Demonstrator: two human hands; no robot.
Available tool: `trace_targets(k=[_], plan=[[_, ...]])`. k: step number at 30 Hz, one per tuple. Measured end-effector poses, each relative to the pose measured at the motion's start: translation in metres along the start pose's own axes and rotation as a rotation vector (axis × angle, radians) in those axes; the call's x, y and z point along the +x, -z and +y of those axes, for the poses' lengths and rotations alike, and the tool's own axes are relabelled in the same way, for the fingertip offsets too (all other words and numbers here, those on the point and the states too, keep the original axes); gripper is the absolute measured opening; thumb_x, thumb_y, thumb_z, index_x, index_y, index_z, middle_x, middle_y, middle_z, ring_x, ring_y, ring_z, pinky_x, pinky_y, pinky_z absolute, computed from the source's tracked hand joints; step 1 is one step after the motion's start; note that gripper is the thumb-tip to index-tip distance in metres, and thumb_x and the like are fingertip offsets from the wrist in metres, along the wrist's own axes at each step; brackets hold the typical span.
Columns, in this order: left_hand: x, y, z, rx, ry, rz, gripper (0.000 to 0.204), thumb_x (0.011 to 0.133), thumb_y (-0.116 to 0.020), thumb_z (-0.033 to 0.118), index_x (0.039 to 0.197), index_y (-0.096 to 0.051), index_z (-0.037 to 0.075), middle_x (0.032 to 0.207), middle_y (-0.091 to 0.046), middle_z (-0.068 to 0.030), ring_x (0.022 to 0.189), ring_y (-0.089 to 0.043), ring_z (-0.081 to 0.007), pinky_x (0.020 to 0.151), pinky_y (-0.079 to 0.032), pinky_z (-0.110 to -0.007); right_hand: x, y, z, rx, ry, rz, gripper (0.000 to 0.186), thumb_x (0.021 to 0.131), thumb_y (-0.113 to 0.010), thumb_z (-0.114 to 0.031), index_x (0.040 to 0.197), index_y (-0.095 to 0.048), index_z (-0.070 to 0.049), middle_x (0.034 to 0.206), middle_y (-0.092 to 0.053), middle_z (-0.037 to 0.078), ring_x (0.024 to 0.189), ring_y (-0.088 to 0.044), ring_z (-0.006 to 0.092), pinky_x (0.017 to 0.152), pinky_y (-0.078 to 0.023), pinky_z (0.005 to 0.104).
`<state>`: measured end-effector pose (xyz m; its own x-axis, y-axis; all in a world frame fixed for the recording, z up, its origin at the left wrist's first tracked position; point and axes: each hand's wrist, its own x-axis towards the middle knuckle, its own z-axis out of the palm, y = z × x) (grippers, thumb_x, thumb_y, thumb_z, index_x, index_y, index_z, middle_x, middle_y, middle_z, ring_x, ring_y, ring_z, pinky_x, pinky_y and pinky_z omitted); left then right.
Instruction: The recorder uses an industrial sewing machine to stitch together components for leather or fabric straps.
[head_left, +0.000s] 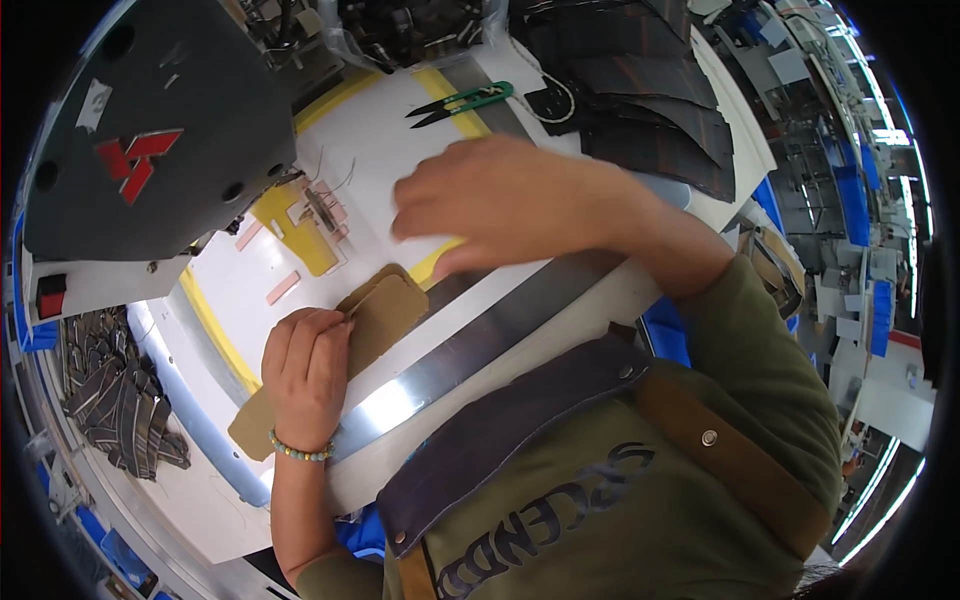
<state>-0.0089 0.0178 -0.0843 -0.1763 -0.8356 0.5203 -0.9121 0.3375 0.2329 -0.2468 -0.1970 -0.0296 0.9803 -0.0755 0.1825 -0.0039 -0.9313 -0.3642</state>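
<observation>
My left hand (303,370) pinches the edge of a long tan piece with rounded ends (385,325), thumb against fingers. The tan piece lies across the white work surface, its near-left end showing past my wrist; whether it is card or cloth I cannot tell. My right hand (480,195), slightly blurred, hovers over the surface beyond the far end of the piece. Its thumb stands apart from its fingers, and nothing shows in it. Left of that hand sits a sewing machine's presser foot and needle area (322,215), with loose threads beside it.
A dark grey sewing machine head (150,130) overhangs the left. Green-handled thread snips (465,102) on a white cord lie at the back. Dark plaid fabric pieces (640,90) are stacked far right. Dark striped strips (120,410) are heaped at left. A metal strip (450,360) edges the table.
</observation>
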Motion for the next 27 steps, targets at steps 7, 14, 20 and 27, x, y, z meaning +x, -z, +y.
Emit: trace_targets(k=[7,14,20,27], plan=[[0.001,-0.002,-0.001,-0.063,0.086,0.036,0.025,0.079,-0.084,-0.008,0.097,-0.071,0.002,0.097,-0.073,-0.01,0.091,-0.07,-0.0299,0.076,-0.057,-0.038,-0.079,0.071,0.014,-0.006,-0.532,-0.345,0.028,0.083,-0.083,-0.017,0.092,-0.06,-0.006,0.093,-0.066,0.009,0.081,-0.07,0.0345,0.069,-0.052,0.0435],[0.001,0.015,0.0,-0.246,0.358,0.0,0.017,0.087,-0.078,-0.011,0.099,-0.074,0.001,0.102,-0.072,-0.0114,0.096,-0.069,-0.0259,0.082,-0.055,-0.035,-0.069,0.021,0.029,0.295,-0.455,-0.204,0.019,0.088,-0.074,-0.009,0.096,-0.058,-0.002,0.094,-0.061,0.013,0.08,-0.066,0.0327,0.072,-0.052,0.0432],[-0.009,0.041,-0.006,-0.813,0.797,0.177,0.005,0.108,-0.065,0.001,0.112,-0.067,0.001,0.105,-0.07,-0.0015,0.098,-0.062,-0.007,0.088,-0.049,-0.023,-0.03,0.0,0.024,0.182,-0.417,-0.031,0.015,0.093,-0.074,-0.013,0.097,-0.063,-0.003,0.098,-0.064,0.013,0.091,-0.069,0.0351,0.078,-0.053,0.0462],[-0.06,0.184,-0.084,-0.369,0.544,0.661,0.021,0.113,-0.062,0.021,0.116,-0.069,0.002,0.119,-0.072,-0.0103,0.109,-0.065,-0.0189,0.099,-0.054,-0.039,-0.013,0.007,0.024,0.015,-0.149,-0.004,0.028,0.092,-0.079,-0.024,0.112,-0.069,-0.008,0.121,-0.064,0.013,0.104,-0.07,0.0327,0.089,-0.056,0.0466]])
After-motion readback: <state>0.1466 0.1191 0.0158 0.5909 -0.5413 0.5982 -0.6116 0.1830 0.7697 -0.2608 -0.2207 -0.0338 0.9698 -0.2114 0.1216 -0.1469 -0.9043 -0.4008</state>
